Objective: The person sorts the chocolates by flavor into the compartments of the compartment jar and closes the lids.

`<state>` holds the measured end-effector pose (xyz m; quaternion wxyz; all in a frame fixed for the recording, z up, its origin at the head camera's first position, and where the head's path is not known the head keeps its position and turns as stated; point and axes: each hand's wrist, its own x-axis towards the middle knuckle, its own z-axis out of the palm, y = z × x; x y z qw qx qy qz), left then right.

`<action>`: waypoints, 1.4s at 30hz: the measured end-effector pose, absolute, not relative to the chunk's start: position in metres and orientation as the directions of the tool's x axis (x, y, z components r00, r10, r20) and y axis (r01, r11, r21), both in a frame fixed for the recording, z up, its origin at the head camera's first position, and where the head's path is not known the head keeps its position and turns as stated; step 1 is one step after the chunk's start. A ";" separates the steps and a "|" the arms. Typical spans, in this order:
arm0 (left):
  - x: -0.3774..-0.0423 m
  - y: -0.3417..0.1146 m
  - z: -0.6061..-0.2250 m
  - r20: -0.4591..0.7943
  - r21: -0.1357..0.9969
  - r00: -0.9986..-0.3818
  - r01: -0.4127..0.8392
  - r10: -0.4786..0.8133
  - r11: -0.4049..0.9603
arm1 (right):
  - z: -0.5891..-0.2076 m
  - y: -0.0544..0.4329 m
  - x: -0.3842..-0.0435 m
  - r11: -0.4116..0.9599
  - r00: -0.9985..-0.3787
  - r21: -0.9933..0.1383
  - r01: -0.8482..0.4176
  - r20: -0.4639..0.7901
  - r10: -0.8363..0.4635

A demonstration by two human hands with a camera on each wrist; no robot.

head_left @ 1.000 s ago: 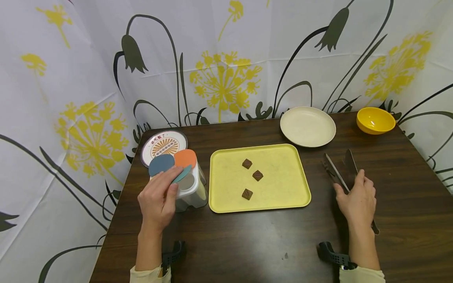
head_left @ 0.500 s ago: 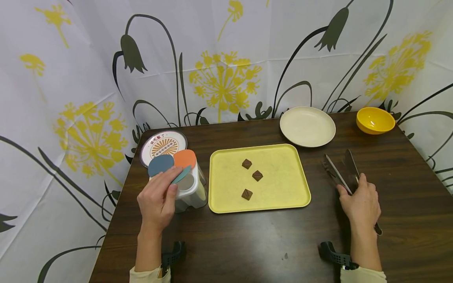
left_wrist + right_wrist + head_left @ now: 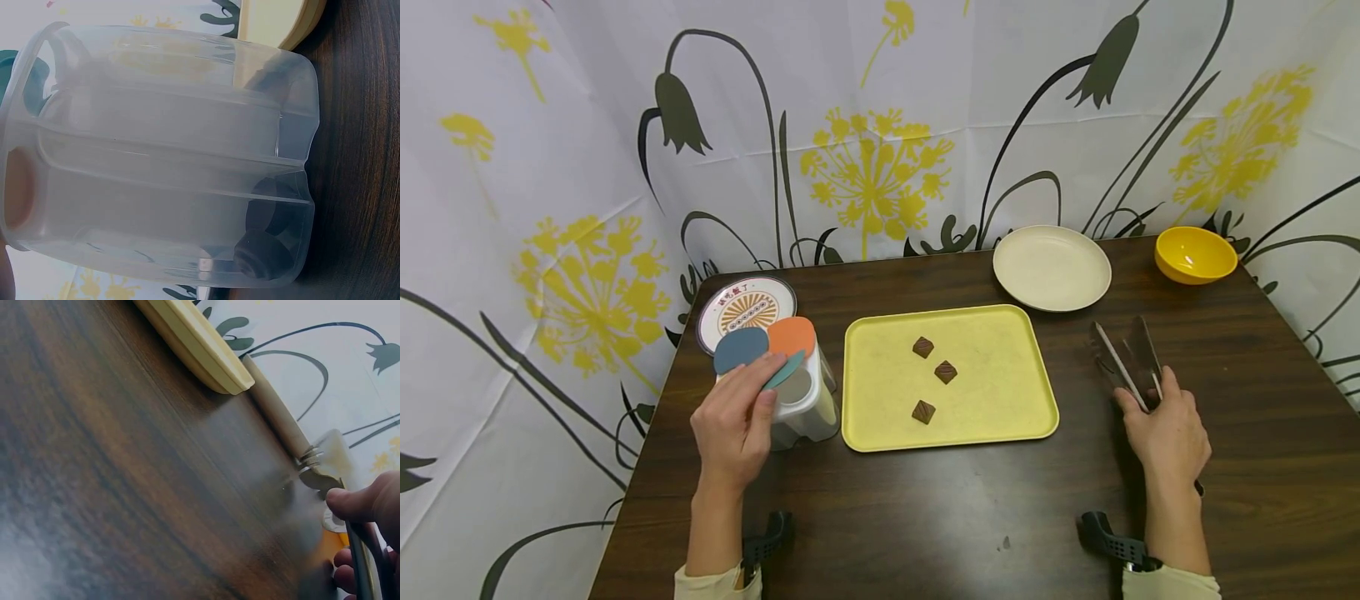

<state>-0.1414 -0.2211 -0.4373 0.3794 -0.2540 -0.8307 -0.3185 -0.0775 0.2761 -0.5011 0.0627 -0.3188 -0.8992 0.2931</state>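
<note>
My left hand (image 3: 733, 429) reaches over a clear container (image 3: 808, 421) with blue-grey and orange lids. Its fingers hold the teal lid (image 3: 786, 372) tilted up, with an opening showing beneath. Through the container's wall (image 3: 156, 169), the left wrist view shows dark pieces (image 3: 262, 253) at the bottom. At the right, my right hand (image 3: 1168, 437) grips metal serving tongs (image 3: 1122, 367), whose two arms stand apart with nothing between them. The right wrist view shows a forked tip (image 3: 310, 457) on one arm. Three chocolates (image 3: 946, 372) lie on the yellow tray (image 3: 1000, 417) between the hands.
A patterned plate (image 3: 767, 287) stands behind the container. Farther back are a cream plate (image 3: 1052, 267) and a yellow bowl (image 3: 1197, 257). The dark wooden table (image 3: 955, 508) ends at a flowered cloth (image 3: 880, 100).
My right hand has shifted slightly right and toward me, and the tongs' arms have come a little closer together. The left hand, lid and chocolates look unmoved.
</note>
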 end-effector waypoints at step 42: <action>-0.142 -0.219 -0.438 0.806 0.331 -0.567 0.670 0.170 0.664 | -0.481 0.214 -0.089 0.831 -0.972 -0.554 0.046 0.168 0.166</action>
